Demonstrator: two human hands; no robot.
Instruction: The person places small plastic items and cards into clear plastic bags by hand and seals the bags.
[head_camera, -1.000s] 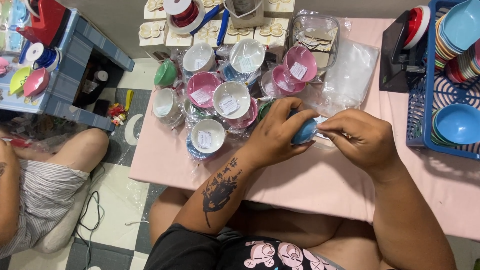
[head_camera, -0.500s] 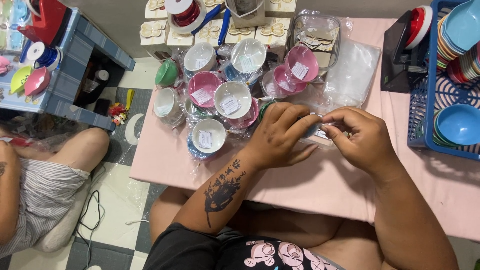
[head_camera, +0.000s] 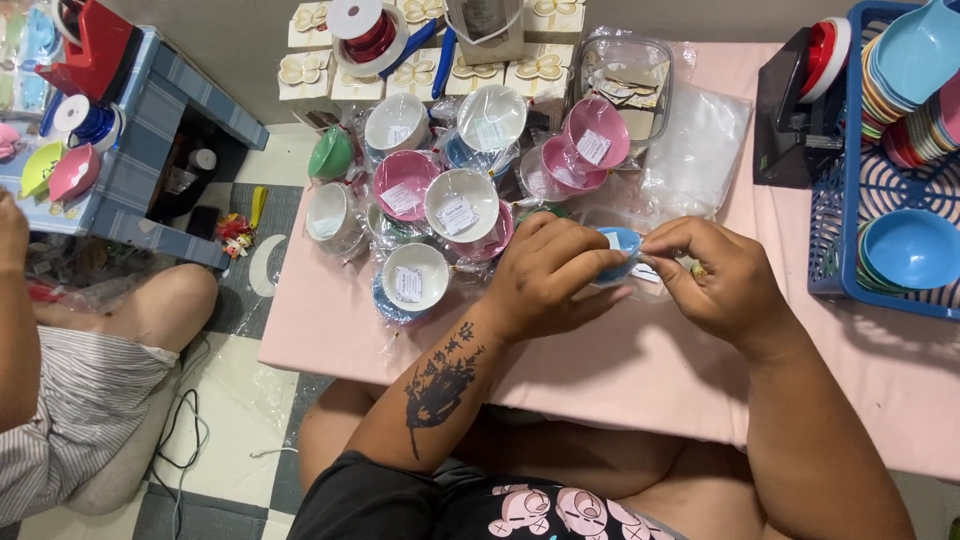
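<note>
**Two hands on a small blue bowl over the pink table**

We see the left hand (head_camera: 545, 275) curled around a small blue bowl (head_camera: 622, 250), fingers closed over its near side, thumb toward the rim. The right hand (head_camera: 715, 280) meets it from 3 o'clock, fingertips pinched together at the bowl's edge on something thin; we cannot tell what it is. The bowl sits between both hands, just above the pink table (head_camera: 620, 370), near its middle.

At 10 to 11 o'clock from the hands lies a cluster of wrapped bowls (head_camera: 450, 205) in pink, white and green, touching one another. At 12 o'clock stands a clear plastic box (head_camera: 625, 75), with a clear plastic bag (head_camera: 700, 150) just beside it at 1 o'clock. At 2 to 3 o'clock a blue basket (head_camera: 845, 215) holds stacked blue dishes. Far off at 9 o'clock, another person's leg (head_camera: 160, 305) rests on the floor
</note>
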